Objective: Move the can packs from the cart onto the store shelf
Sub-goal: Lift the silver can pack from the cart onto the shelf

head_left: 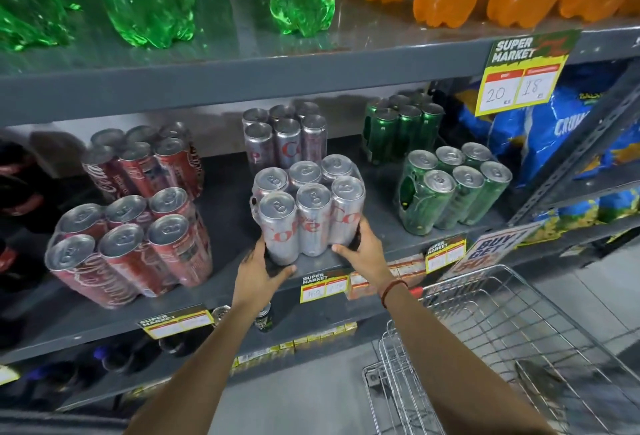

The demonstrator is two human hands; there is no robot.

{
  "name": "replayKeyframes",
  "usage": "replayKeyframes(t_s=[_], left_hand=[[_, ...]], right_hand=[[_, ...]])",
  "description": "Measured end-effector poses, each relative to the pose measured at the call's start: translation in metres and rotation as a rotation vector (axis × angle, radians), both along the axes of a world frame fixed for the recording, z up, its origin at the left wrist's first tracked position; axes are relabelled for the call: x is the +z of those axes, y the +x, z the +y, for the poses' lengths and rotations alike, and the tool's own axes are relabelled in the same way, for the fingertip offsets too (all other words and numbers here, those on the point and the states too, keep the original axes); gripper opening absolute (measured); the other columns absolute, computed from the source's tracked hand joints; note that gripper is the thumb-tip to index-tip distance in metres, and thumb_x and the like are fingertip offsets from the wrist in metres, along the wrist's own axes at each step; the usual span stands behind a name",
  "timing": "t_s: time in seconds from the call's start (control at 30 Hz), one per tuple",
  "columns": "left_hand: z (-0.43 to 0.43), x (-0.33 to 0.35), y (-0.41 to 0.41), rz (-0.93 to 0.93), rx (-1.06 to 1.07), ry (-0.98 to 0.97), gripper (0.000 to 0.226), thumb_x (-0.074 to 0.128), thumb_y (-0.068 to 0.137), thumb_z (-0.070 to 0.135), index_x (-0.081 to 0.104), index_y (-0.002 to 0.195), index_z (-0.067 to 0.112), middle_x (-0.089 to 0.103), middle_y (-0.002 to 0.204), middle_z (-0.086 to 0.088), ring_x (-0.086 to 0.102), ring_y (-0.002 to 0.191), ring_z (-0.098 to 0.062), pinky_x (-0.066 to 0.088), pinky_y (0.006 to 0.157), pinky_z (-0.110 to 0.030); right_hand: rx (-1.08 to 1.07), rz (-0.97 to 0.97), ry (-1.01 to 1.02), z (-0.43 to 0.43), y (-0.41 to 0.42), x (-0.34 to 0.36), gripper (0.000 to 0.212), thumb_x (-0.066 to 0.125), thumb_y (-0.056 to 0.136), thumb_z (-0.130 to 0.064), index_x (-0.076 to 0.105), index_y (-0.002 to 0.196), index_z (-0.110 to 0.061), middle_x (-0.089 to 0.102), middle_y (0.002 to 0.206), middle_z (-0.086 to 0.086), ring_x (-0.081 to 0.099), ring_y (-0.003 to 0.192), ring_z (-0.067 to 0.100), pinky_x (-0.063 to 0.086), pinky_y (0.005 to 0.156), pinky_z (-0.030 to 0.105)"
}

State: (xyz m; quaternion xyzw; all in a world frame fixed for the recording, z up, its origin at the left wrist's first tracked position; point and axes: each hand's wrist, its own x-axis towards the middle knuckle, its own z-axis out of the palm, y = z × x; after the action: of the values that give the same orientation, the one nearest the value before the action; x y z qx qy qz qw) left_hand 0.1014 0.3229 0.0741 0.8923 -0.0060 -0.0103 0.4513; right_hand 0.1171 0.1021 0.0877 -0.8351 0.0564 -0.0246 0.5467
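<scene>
Both hands are working — my left hand [259, 270] is cupping the silver can pack [309, 207] at its lower left corner, my right hand [360, 247] clasping its lower right. It is sitting upright at the shelf [214, 290] front edge, straight ahead — cart [491, 323] lying right.

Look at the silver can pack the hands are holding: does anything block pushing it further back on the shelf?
Yes. Another silver can pack stands right behind the held silver can pack, close against it. Both hands grip its front, near the shelf edge.
</scene>
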Motion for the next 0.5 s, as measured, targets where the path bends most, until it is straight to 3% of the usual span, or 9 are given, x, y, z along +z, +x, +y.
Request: replayKeyframes(t_s=[0.1, 0.2, 0.33, 0.5], left_hand=[[-0.001, -0.002, -0.001, 0.001, 0.013, -0.023, 0.077, 0.076, 0.067, 0.042, 0.04, 0.131, 0.019, 0.063, 0.123, -0.006, 0.059, 0.111, -0.024, 0.051, 0.09, -0.045], [-0.003, -0.004, -0.007, -0.003, 0.032, -0.029, 0.074, 0.076, 0.069, 0.04, 0.041, 0.129, 0.018, 0.064, 0.12, -0.006, 0.06, 0.109, -0.025, 0.052, 0.088, -0.042], [-0.005, -0.008, -0.015, -0.019, 0.054, -0.013, 0.072, 0.076, 0.07, 0.038, 0.041, 0.13, 0.017, 0.066, 0.118, -0.007, 0.06, 0.107, -0.027, 0.051, 0.085, -0.037], [-0.004, -0.004, -0.015, -0.029, 0.049, -0.004, 0.072, 0.074, 0.071, 0.041, 0.041, 0.131, 0.018, 0.066, 0.117, -0.006, 0.062, 0.105, -0.026, 0.051, 0.084, -0.037]], right_hand=[[-0.037, -0.014, -0.006, 0.002, -0.003, -0.002, 0.068, 0.078, 0.069, -0.01, 0.044, 0.128, -0.012, 0.062, 0.122, 0.008, 0.056, 0.112, 0.019, 0.045, 0.099, 0.031], [-0.055, -0.033, 0.035, 0.002, -0.014, -0.008, 0.066, 0.078, 0.068, -0.007, 0.046, 0.126, -0.012, 0.065, 0.115, 0.005, 0.059, 0.105, 0.015, 0.048, 0.087, 0.012], [-0.057, -0.043, 0.053, 0.001, -0.023, -0.013, 0.062, 0.077, 0.069, -0.005, 0.047, 0.123, -0.012, 0.066, 0.11, 0.003, 0.062, 0.103, 0.016, 0.051, 0.09, 0.026], [-0.05, -0.032, 0.032, 0.001, -0.021, -0.012, 0.062, 0.076, 0.07, -0.004, 0.047, 0.122, -0.015, 0.064, 0.104, -0.005, 0.061, 0.1, 0.012, 0.045, 0.074, 0.0]])
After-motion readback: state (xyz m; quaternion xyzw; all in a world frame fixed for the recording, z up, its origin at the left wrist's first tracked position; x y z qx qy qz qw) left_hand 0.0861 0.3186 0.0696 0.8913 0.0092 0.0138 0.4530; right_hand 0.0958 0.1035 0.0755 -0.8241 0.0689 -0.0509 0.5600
